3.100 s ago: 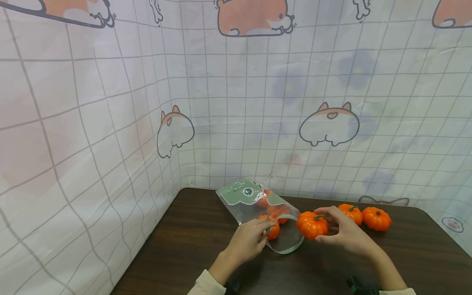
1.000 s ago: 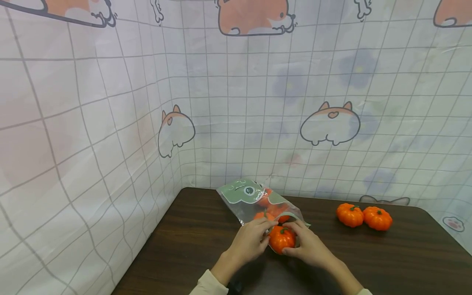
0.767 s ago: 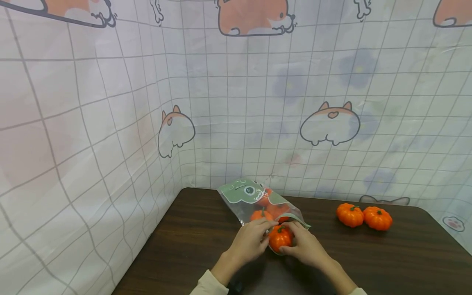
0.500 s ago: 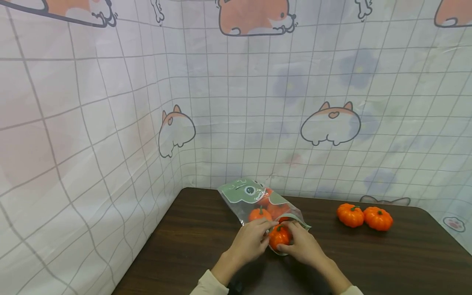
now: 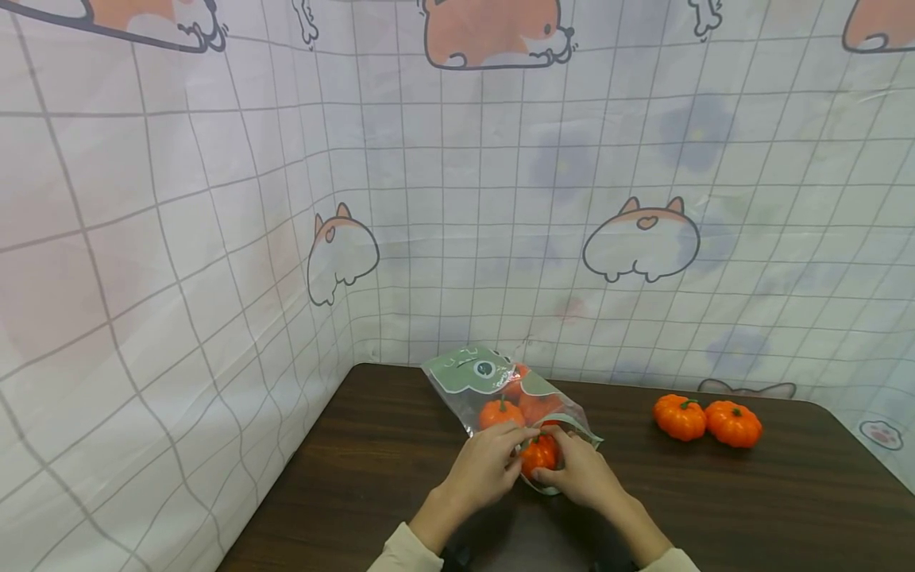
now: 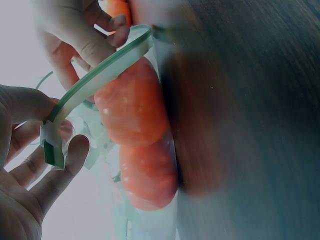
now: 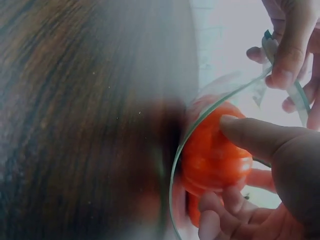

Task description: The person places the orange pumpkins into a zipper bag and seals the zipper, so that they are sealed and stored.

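While the rim (image 6: 104,68) of a clear, green-printed bag (image 5: 457,378) is pinched by the left hand (image 5: 482,466) close to a white slider (image 6: 49,133), a glossy orange pumpkin (image 5: 538,456) is gripped between the thumb and curled fingers of the right hand (image 5: 584,473). The relation on which most depends is that of pumpkin to rim: the gripped pumpkin is placed to the left of the right hand and just to the right of the left hand, within the loop of the rim, which is seen curving past its lower side. How deep it is set cannot be told. The bag is laid with its long axis slanting away from both hands and toward the left, so that most of it is stretched out ahead of the left hand.

Inside the bag, a bagged pumpkin (image 5: 501,412) is seen just ahead of the left hand; beyond it more orange is shown through the film, partly covered by print. Two loose pumpkins (image 5: 679,419) are set side by side on the tabletop (image 5: 357,469), well apart from the right hand, ahead of it and to its right.
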Motion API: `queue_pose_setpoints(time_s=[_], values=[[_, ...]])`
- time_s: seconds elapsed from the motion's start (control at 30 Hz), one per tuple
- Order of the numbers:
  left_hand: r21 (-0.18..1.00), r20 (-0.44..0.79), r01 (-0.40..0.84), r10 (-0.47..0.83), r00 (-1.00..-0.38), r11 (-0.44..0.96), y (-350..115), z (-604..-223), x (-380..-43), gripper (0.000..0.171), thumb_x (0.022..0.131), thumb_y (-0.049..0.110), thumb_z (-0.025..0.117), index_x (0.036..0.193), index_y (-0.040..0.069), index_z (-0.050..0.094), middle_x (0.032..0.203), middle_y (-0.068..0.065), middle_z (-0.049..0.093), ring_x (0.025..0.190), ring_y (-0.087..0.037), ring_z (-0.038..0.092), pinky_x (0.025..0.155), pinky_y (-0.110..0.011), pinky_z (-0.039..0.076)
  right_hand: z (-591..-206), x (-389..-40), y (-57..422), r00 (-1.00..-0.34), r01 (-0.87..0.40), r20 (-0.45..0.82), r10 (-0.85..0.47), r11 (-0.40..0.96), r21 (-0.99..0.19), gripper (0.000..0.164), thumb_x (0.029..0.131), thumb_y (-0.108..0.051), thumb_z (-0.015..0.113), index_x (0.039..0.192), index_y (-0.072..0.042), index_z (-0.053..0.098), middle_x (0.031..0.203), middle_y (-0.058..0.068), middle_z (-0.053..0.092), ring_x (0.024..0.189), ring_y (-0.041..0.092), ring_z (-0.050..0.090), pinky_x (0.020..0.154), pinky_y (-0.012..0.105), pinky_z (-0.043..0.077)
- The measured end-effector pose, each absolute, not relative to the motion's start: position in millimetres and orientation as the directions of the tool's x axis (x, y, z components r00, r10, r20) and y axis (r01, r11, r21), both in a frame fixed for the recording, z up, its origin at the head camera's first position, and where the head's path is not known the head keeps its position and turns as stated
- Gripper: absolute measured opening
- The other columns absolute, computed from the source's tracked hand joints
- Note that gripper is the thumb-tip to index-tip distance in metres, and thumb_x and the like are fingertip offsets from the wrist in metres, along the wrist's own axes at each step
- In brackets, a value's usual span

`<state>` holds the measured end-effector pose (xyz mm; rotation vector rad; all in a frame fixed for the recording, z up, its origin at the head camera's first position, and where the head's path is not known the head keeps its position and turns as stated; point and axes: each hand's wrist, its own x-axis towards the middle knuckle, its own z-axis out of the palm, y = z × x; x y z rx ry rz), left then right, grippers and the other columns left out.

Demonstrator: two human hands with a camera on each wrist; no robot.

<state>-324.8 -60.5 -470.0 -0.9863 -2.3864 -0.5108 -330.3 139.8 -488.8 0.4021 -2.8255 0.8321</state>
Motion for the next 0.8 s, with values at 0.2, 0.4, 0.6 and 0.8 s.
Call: queue_pose_setpoints(time_s=[0.2, 0.4, 0.6, 0.8], values=[[0.153, 0.582, 0.734, 0.540, -0.608, 0.661, -61, -471, -325, 0.042, 0.084, 0.007, 0.077, 0.125, 0.017, 0.072, 0.100, 0.008, 0.071, 0.075, -0.002, 0.054, 0.068, -0.015, 0.046, -486, -328, 143, -0.952, -0.308, 0.194, -0.239, 0.740, -0.598, 0.064, 0.082, -0.029, 0.085, 0.136, -0.006, 0.059, 0.096, 0.003, 0.067, 0.083, 0.018, 0.058, 0.067, 0.036, 0.046], [0.159, 0.588, 0.733, 0.533, -0.608, 0.661, -62, -471, -325, 0.043, 0.085, 0.006, 0.076, 0.127, 0.017, 0.072, 0.117, 0.007, 0.073, 0.084, -0.005, 0.063, 0.075, -0.018, 0.052, -482, -327, 148, -0.923, -0.370, 0.180, -0.341, 0.653, -0.661, 0.059, 0.088, -0.024, 0.080, 0.136, -0.001, 0.055, 0.105, 0.008, 0.071, 0.092, 0.021, 0.067, 0.074, 0.036, 0.055], [0.142, 0.601, 0.730, 0.528, -0.600, 0.668, -61, -471, -325, 0.044, 0.085, 0.006, 0.076, 0.126, 0.018, 0.071, 0.124, 0.003, 0.073, 0.099, -0.010, 0.069, 0.082, -0.025, 0.057, -483, -328, 149, -0.882, -0.418, 0.159, -0.445, 0.578, -0.701, 0.053, 0.093, -0.023, 0.074, 0.137, -0.002, 0.053, 0.121, 0.018, 0.069, 0.094, 0.024, 0.068, 0.072, 0.037, 0.057], [0.124, 0.605, 0.725, 0.528, -0.596, 0.677, -61, -472, -325, 0.044, 0.084, 0.007, 0.077, 0.126, 0.019, 0.072, 0.121, 0.005, 0.073, 0.095, -0.009, 0.069, 0.078, -0.025, 0.056, -486, -329, 151, -0.838, -0.447, 0.132, -0.529, 0.528, -0.722, 0.047, 0.099, -0.022, 0.066, 0.141, -0.005, 0.054, 0.133, 0.020, 0.063, 0.085, 0.013, 0.063, 0.066, 0.026, 0.051]])
